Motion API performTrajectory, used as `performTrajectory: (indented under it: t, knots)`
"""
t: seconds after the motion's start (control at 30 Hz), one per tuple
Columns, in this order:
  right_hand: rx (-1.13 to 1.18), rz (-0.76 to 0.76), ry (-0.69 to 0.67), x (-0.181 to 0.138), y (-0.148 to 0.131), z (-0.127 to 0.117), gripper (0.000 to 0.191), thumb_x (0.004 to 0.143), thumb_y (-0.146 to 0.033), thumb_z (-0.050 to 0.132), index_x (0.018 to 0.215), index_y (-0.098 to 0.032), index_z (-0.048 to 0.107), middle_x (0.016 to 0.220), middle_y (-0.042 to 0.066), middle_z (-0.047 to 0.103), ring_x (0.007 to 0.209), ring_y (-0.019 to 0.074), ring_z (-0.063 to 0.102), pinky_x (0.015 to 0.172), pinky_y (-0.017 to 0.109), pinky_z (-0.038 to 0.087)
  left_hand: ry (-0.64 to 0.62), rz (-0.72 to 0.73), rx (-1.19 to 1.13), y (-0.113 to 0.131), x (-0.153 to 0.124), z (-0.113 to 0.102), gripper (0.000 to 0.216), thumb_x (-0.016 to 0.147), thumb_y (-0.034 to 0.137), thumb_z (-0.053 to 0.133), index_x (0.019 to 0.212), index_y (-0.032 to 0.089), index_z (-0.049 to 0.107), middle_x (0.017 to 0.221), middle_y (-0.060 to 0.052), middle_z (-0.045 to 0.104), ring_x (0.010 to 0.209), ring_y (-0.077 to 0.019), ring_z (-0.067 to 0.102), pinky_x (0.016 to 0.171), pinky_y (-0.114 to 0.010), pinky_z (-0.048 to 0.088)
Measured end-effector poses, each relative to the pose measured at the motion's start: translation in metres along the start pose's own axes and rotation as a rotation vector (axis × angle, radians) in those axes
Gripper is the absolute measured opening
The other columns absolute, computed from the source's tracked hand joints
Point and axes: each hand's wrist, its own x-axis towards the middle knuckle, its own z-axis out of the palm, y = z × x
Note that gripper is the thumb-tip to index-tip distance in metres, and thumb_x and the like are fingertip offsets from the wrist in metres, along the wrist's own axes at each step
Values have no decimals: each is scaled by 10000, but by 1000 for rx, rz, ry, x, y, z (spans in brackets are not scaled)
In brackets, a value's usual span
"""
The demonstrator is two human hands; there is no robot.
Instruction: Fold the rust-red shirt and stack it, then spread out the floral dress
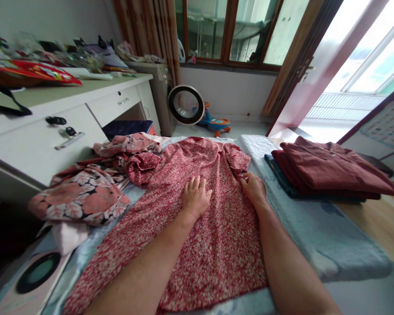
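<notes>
A red dress with a small white print (203, 245) lies spread flat on the pale blue mat (302, 218) in front of me. My left hand (195, 197) rests flat on the middle of the dress, fingers stretched out. My right hand (253, 188) sits at the dress's right edge by the short sleeve (236, 157), fingers curled onto the cloth as if pinching it.
A pile of floral pink garments (85, 192) lies to the left. Folded dark red clothes (328, 168) are stacked at the right on the mat. A white desk with drawers (62, 118) stands left, a round fan (186, 105) and a toy ride-on car (215, 122) beyond.
</notes>
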Motion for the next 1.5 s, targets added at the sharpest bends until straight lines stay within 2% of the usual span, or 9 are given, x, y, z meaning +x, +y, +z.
performTrajectory:
  t: [0.1, 0.27, 0.53, 0.73, 0.83, 0.93, 1.27, 1.37, 1.5]
  knots:
    - [-87, 36, 26, 0, -1, -9, 228, 884, -270, 490, 890, -200, 707, 905, 81, 717, 857, 204, 633, 737, 277, 422, -19, -2, 3, 0, 1, 1, 549, 944, 463, 428, 1401, 161, 462, 1495, -153, 439, 1403, -331, 348, 1137, -498, 294]
    - [-144, 205, 183, -3, -1, -21, 274, 907, -241, 448, 982, -164, 700, 996, 137, 700, 877, 230, 644, 747, 304, 435, -63, -42, 4, 1, 2, -2, 592, 944, 502, 408, 1430, 165, 428, 1518, -158, 409, 1412, -342, 337, 1142, -510, 272]
    - [-184, 240, 2, -4, -2, -22, 334, 934, -345, 441, 991, -150, 706, 941, 172, 713, 870, 262, 667, 709, 319, 453, -61, -42, 21, 2, 2, -4, 639, 937, 532, 408, 1440, 139, 415, 1530, -179, 383, 1424, -366, 306, 1146, -543, 245]
    - [-214, 152, -130, -3, 1, -30, 344, 922, -296, 412, 948, -128, 711, 973, 197, 715, 902, 253, 673, 714, 290, 450, -13, 211, -36, 4, 1, -8, 507, 986, 373, 346, 1438, 159, 431, 1529, -120, 410, 1439, -263, 308, 1183, -492, 225]
    - [-219, 139, -190, -3, 2, -32, 278, 855, -284, 478, 941, -155, 709, 967, 143, 726, 900, 241, 671, 668, 263, 431, -122, 226, -50, 8, -2, -9, 551, 993, 461, 313, 1419, 144, 461, 1507, -117, 445, 1427, -250, 340, 1184, -465, 242]
    - [-219, 138, -232, -2, 4, -34, 288, 841, -248, 472, 1013, -174, 691, 1006, 116, 723, 929, 233, 664, 667, 259, 423, -180, 212, -21, 10, -5, -8, 677, 955, 588, 340, 1458, 140, 410, 1562, -126, 349, 1455, -277, 284, 1189, -487, 218]
    - [-255, 262, -268, -3, 4, -34, 326, 896, -362, 481, 1078, -168, 670, 1066, 146, 704, 947, 237, 658, 691, 274, 437, -194, 192, 7, 11, -8, -4, 753, 930, 643, 346, 1491, 141, 361, 1591, -119, 282, 1475, -288, 233, 1196, -507, 184]
    - [-237, 222, -311, 1, 4, -39, 369, 924, -374, 438, 993, -126, 702, 1049, 179, 705, 946, 244, 658, 677, 267, 431, -191, 194, 5, 12, -8, -5, 742, 934, 640, 338, 1487, 147, 372, 1586, -122, 292, 1474, -290, 233, 1195, -511, 181]
    - [-190, 168, -395, 6, 2, -52, 328, 903, -240, 436, 779, -128, 719, 888, 139, 722, 825, 202, 658, 622, 238, 409, -193, 191, 8, 13, -8, -7, 732, 938, 634, 329, 1486, 151, 374, 1581, -126, 305, 1471, -290, 243, 1192, -513, 180]
